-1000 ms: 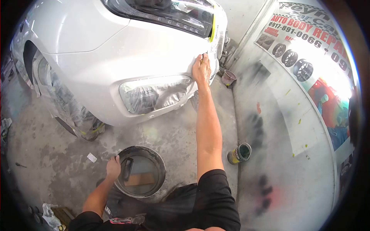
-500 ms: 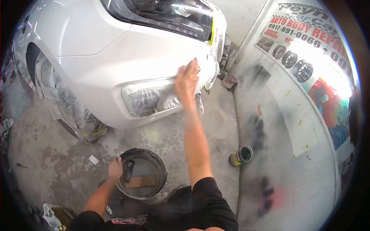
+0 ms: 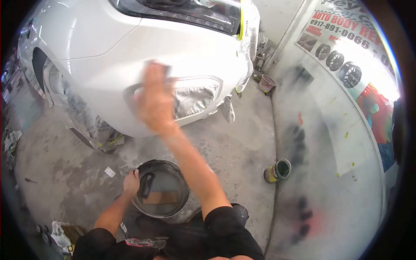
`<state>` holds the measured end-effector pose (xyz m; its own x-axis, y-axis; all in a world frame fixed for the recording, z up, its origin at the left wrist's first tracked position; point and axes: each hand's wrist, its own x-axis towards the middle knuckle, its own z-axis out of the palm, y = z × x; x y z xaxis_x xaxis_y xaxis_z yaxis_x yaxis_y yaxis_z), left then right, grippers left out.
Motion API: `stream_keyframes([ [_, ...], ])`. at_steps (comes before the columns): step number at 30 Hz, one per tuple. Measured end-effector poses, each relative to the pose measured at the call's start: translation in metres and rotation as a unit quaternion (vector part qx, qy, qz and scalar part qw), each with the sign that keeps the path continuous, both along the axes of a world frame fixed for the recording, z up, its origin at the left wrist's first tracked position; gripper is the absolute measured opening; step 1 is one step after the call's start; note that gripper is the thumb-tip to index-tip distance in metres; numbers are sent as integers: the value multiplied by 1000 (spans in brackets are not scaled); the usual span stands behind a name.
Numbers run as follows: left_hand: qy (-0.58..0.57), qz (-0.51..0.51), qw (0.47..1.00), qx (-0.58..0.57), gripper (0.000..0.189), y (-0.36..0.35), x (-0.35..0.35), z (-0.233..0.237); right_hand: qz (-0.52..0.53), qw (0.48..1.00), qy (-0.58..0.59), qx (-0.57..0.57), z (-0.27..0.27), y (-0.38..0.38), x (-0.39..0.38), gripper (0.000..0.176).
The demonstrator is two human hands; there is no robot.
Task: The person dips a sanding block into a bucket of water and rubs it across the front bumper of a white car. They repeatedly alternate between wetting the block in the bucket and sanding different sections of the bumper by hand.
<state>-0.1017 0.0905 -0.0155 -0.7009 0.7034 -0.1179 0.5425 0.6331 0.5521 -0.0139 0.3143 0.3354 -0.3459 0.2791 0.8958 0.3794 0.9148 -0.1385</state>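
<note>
My right hand (image 3: 157, 102), smeared by motion, lies over the white car bumper (image 3: 102, 80) at the left end of an opening masked with plastic and paper (image 3: 197, 102). A dark flat pad (image 3: 166, 70) shows at its fingertips; most of it is hidden beneath the hand. My left hand (image 3: 131, 183) is closed on the left rim of a round dark tub (image 3: 187, 197). Inside this tub are cloudy water, a dark oblong block (image 3: 147, 185) and a brown rectangular piece (image 3: 160, 198).
A headlight (image 3: 186, 19) edged with yellow tape is above the bumper. Masking covers the wheel (image 3: 80, 112). An open can (image 3: 277, 170) stands by the paint-marked wall (image 3: 320, 143). A small bucket (image 3: 266, 83) sits in the far corner. A white slip (image 3: 110, 172) lies on the floor.
My right hand has swept left across the bumper, from the opening's right end to its left end. My left hand stays at the tub's rim. The view has shifted slightly.
</note>
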Motion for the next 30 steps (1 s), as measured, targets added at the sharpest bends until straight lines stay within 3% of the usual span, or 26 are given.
stream_keyframes([
  [4,-2,8,1000,-1,50,-3,-1,3,49,986,-139,84,6,-22,5,71],
  [5,-12,16,1000,8,50,-2,0,2,99,994,-42,5,-7,18,16,65],
  [7,-10,17,1000,17,50,-2,-1,-8,-30,993,-22,-114,-8,65,58,61],
  [8,-8,17,1000,24,50,0,-2,-12,-135,988,-59,-53,-5,74,67,61],
  [11,-13,19,1000,9,50,1,1,-2,54,997,-10,47,-5,36,19,63],
  [13,-11,22,1000,8,49,4,-2,2,115,986,-96,71,7,-44,-17,64],
  [16,-2,16,1000,3,47,-2,-1,-8,70,975,-192,87,23,-25,0,67],
  [17,0,14,1000,5,47,-2,-1,-12,56,986,-146,62,14,3,17,63],
  [18,0,12,1000,16,47,-1,-2,-16,124,992,-31,-10,-4,45,32,60],
  [20,-1,10,999,36,46,0,-2,-20,-74,992,-103,-21,-4,71,71,62],
  [23,-17,27,999,14,46,0,2,-4,83,994,-69,22,1,32,22,64],
  [25,-14,21,999,24,45,0,-1,-1,132,973,-161,95,15,-39,-24,62],
  [28,1,21,999,26,45,-6,2,-3,104,956,-243,130,26,-46,-31,61],
  [30,0,27,999,37,45,-3,1,-7,77,982,-133,107,9,-3,-4,59],
])
